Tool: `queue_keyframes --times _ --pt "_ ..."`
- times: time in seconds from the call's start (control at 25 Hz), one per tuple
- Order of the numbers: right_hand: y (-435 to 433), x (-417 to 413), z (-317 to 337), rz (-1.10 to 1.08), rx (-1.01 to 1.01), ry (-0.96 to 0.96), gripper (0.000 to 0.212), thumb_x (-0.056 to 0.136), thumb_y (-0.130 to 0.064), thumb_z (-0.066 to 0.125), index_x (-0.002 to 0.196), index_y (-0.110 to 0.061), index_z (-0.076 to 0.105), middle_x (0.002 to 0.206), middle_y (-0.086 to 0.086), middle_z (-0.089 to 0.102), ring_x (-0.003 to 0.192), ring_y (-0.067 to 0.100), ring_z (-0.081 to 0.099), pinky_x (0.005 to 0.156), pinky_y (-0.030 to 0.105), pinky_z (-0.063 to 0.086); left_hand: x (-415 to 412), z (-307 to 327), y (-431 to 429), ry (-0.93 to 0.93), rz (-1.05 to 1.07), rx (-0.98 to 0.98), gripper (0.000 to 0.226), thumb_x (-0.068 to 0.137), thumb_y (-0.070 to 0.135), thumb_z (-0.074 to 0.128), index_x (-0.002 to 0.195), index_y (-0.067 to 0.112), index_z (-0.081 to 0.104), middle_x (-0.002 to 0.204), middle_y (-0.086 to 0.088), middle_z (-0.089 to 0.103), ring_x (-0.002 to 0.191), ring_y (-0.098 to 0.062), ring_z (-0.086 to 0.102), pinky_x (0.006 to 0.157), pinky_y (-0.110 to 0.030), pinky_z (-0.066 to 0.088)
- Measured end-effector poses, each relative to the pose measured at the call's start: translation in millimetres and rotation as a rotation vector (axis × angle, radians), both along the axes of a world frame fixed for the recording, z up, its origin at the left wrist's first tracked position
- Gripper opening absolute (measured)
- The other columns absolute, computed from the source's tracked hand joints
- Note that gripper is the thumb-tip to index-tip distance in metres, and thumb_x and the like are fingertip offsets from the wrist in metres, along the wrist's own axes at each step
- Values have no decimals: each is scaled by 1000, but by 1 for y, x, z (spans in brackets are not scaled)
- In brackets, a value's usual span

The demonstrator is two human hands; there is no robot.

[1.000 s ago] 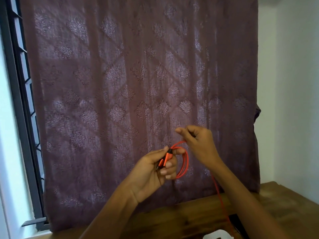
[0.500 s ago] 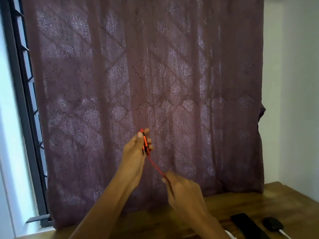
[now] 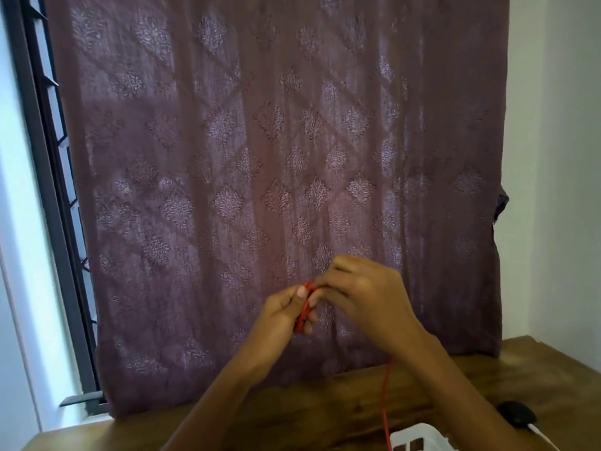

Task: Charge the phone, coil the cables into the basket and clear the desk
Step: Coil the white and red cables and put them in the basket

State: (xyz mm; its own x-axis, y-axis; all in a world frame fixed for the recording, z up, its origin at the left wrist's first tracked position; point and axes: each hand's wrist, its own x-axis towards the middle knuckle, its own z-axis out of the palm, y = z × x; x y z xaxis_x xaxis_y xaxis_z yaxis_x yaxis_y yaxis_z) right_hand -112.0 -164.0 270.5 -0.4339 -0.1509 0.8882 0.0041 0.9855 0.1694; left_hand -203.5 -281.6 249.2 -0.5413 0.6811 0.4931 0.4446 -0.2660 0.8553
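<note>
Above the counter at 6 o'clock, we see the left hand gripping red cable loops and the right hand pinching the next turn. The tail hangs toward the basket at 5 o'clock. We judge coiling partway done; we can't tell about charging.

Bare left hand and right hand on bare forearms, short plain nails on the fingers

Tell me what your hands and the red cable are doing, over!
Left hand grips the coiled cable; right hand pinches it. Loose end hangs down beside the basket. Nothing seen blocking the drop.
</note>
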Motion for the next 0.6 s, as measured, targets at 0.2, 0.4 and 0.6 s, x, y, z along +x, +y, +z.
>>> queue_keyframes --times 0.2,0.4,0.6 --pt "21 2 11 142 -288 -18 23 86 -36 50 92 -30 71 74 -14 61 71 4 54 58 16 40 9 12 -3 -230 -279 43 40 87 32 37 84 6 67 50 4 46 41 -6 34 46 -18 33" --pt "36 -6 -8 218 -588 15 23 85 -28 51 97 -25 70 71 -11 61 69 15 62 65 43 52 19 23 -3 -451 -480 142 43 84 33 38 87 0 66 51 2 40 39 -5 31 43 -17 33" --pt "25 -17 -43 159 -692 -73 27 91 -28 43 103 -25 67 60 -8 54 52 6 48 57 34 44 11 26 2 -491 -426 230 47 85 37 38 95 1 66 55 3 45 43 -4 37 46 -17 39"
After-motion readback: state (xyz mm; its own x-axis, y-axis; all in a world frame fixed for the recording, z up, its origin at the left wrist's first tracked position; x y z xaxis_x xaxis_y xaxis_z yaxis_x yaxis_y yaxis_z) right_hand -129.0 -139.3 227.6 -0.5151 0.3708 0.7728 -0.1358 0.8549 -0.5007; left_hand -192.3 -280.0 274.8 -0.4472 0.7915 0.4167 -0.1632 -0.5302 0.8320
